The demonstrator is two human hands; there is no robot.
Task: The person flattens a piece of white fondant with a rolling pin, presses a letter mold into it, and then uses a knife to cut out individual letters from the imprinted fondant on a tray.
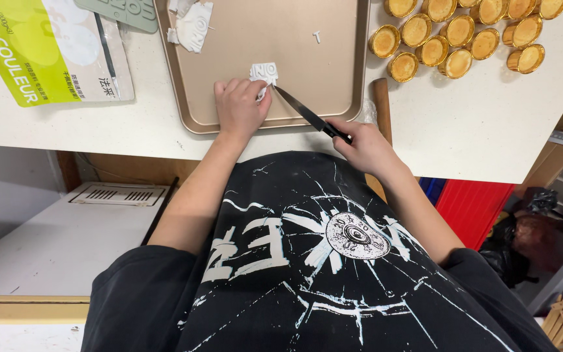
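A: Currently, what is the left hand doing?

B: It is pressing down, fingers curled, on a small white moulded piece lying near the front edge of the gold baking tray.

A: And the right hand?

B: Its fingers are gripping a black-handled knife, closed around the handle; the blade is slanting up-left, its tip touching the white piece.

A: Surroundings?

B: White scraps are lying in the tray's far left corner. Gold tart tins are sitting clustered to the right on the white table, a green-and-white packet to the left.
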